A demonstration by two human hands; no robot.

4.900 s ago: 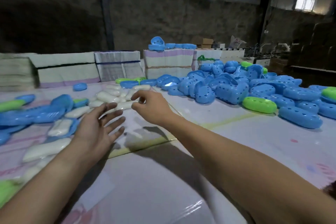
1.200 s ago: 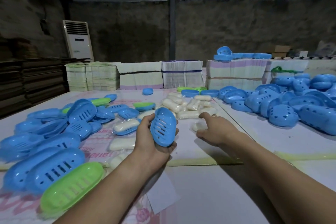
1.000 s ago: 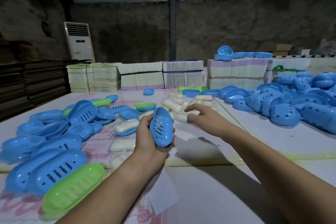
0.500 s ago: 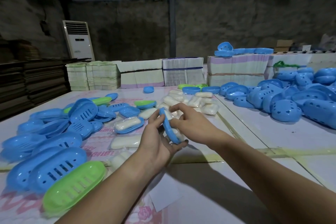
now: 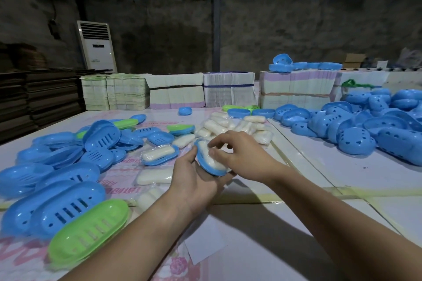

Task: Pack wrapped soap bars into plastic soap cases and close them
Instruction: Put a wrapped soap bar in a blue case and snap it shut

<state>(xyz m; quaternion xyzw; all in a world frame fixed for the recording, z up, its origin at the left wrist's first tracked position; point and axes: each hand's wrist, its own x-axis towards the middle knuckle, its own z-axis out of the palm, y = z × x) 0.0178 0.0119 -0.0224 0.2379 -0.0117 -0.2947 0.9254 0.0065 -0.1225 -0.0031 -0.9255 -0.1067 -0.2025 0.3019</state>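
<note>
From my remote seat, looking down from the head camera, I see the left hand (image 5: 194, 180) cupped under a blue case tray (image 5: 211, 166), fingers curled round its underside, held just above the white table (image 5: 285, 235); half a second ago the tray stood on edge between both hands with nothing visibly in it, and now a wrapped soap bar (image 5: 209, 158) lies in its hollow; the right hand (image 5: 242, 157) rests over the bar, fingertips pressing or pinching the wrapper, though I cannot tell for sure which, since the fingers hide the contact; so the loading step looks all but done, and I judge a lid comes next; the likely lids are the blue domed shells (image 5: 356, 141) heaped on the right, well apart from the hands; more slotted trays (image 5: 68, 194) spread on the left, with one loaded tray (image 5: 159, 155) lying near the left hand; loose soap bars (image 5: 228, 125) sit just beyond the hands.
</note>
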